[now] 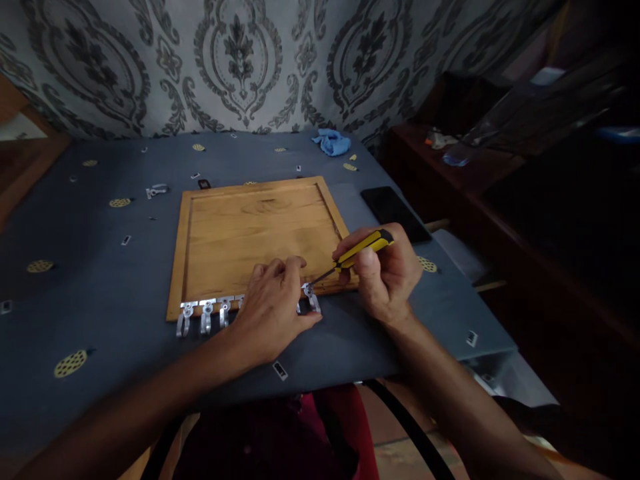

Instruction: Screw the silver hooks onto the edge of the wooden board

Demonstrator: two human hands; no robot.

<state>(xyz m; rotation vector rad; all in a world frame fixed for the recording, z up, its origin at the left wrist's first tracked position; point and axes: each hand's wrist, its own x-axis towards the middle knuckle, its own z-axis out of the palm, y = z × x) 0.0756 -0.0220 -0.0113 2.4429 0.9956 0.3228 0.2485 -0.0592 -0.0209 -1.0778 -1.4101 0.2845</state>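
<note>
My right hand [383, 273] is wrapped round a yellow and black screwdriver [363, 248]. The thin shaft slants down to the left, its tip at the rightmost metal hook [313, 300] on the near edge of a framed wooden board [260, 233]. My left hand [273, 303] lies over that same edge with fingers curved and apart, the thumb beside the lower end of the hook. Further left along the edge is a row of similar silver hooks [207, 317]; some are covered by my left hand. The board lies flat on the table.
A loose metal hook [157, 191] and a small dark piece [204, 184] lie beyond the board on the blue tablecloth [100, 267]. A black phone [395, 212] is at the right, a crumpled blue cloth [331, 142] at the back. A patterned curtain [240, 67] hangs behind.
</note>
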